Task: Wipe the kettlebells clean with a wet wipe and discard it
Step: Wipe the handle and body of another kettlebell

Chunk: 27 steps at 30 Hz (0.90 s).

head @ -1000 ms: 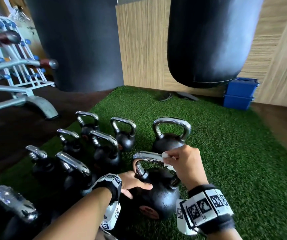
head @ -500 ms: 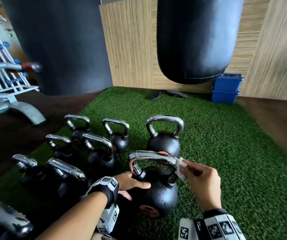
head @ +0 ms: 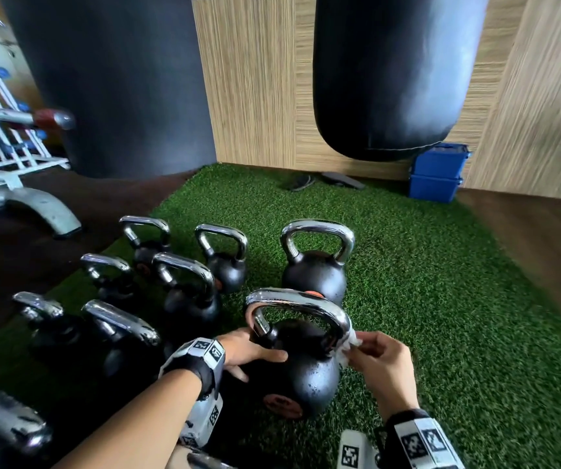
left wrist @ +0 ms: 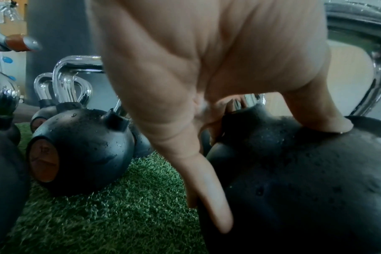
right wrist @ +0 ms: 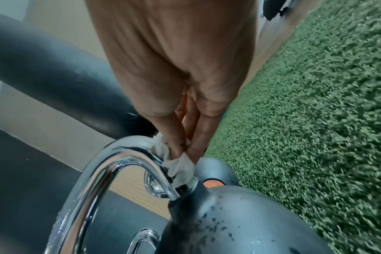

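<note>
The nearest kettlebell (head: 301, 374) is black with a chrome handle (head: 299, 301) and stands on green turf. My left hand (head: 253, 352) rests on its left shoulder, thumb laid across the top of the ball and fingers spread down the side (left wrist: 207, 180). My right hand (head: 378, 358) pinches a crumpled white wet wipe (head: 351, 345) against the handle's right leg, just above the ball. In the right wrist view the wipe (right wrist: 180, 166) is pressed between fingertips (right wrist: 194, 147) and the chrome handle (right wrist: 111, 163). Water droplets speckle the ball (right wrist: 228, 223).
Another kettlebell (head: 312, 275) stands just behind, and several more (head: 187, 299) crowd the left. Two black punching bags (head: 387, 72) hang ahead, with blue boxes (head: 438, 174) by the wooden wall. A white rack (head: 1, 137) stands far left. Open turf (head: 458, 316) lies to the right.
My right hand has slid the wipe from the top of the handle round and down its right leg. The left hand has stayed on the ball.
</note>
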Each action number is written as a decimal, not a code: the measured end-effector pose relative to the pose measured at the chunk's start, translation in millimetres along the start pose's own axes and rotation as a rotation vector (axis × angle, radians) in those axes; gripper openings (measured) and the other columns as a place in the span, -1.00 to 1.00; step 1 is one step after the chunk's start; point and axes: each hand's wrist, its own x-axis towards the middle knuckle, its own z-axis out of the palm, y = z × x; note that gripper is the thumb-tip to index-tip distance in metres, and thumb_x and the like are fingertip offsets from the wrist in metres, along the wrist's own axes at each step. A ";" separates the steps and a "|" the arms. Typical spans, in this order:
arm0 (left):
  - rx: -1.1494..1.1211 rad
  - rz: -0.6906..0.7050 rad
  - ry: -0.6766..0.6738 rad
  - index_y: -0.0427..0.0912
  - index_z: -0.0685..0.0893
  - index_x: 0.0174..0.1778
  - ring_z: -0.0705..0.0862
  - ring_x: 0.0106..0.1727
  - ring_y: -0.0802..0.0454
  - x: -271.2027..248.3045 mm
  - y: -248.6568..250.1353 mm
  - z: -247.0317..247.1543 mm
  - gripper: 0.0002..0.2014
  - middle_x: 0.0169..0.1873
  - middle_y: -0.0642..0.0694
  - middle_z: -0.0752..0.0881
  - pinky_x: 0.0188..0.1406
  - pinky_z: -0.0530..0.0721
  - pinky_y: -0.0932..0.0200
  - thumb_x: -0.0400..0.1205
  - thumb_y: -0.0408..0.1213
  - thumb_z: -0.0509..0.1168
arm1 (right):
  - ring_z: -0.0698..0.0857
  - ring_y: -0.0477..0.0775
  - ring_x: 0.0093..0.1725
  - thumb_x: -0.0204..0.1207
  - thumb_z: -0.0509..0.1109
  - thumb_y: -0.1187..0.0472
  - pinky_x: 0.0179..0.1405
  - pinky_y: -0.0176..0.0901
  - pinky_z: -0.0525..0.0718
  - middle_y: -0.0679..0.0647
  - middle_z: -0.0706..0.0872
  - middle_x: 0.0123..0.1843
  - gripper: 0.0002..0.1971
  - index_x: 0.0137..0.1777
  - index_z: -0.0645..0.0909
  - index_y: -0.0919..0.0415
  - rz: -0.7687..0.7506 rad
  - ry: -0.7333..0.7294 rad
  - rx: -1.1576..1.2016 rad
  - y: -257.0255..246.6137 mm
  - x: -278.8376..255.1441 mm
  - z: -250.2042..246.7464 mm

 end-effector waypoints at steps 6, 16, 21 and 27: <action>0.474 0.026 -0.011 0.03 0.69 0.32 0.77 0.04 0.11 -4.2 3.1 -24.7 -0.37 0.16 0.02 0.79 -0.05 0.76 0.24 0.43 0.32 0.49 | 0.76 0.29 -0.12 0.35 0.54 0.57 -0.19 0.00 0.79 0.44 0.77 -0.04 -0.76 -0.02 0.64 0.43 0.127 -0.122 0.066 -3.9 -3.4 8.8; -0.208 0.530 0.277 -0.09 0.82 0.20 0.88 -0.06 -0.02 -76.2 75.4 -92.2 -0.78 -0.09 -0.06 0.89 -0.07 0.86 0.10 0.67 -0.17 0.44 | 0.80 0.08 -0.25 0.27 0.63 0.42 -0.30 -0.30 0.74 0.18 0.85 -0.19 -0.77 -0.08 0.82 0.18 -0.246 -0.380 -0.044 -107.9 -26.5 -13.3; -0.231 0.596 -0.089 -0.12 0.82 0.24 0.85 0.11 0.04 -105.3 116.7 -55.8 -0.71 0.09 -0.10 0.87 -0.01 0.80 0.25 0.67 -0.09 0.40 | 0.82 0.06 -0.34 0.25 0.69 0.28 -0.33 -0.09 0.79 0.01 0.86 -0.26 -0.77 -0.17 0.80 -0.01 -0.477 -0.280 0.009 -135.5 -42.8 5.6; -0.141 0.600 -0.153 -0.24 0.82 0.24 0.83 0.04 0.14 -103.7 111.0 -49.2 -0.74 0.08 -0.17 0.86 -0.04 0.76 0.34 0.66 -0.26 0.45 | 0.63 -0.16 -0.48 0.12 0.75 0.16 -0.48 -0.33 0.59 -0.16 0.81 -0.29 -0.65 -0.23 0.62 0.00 -0.556 0.015 -0.044 -134.2 -50.6 28.5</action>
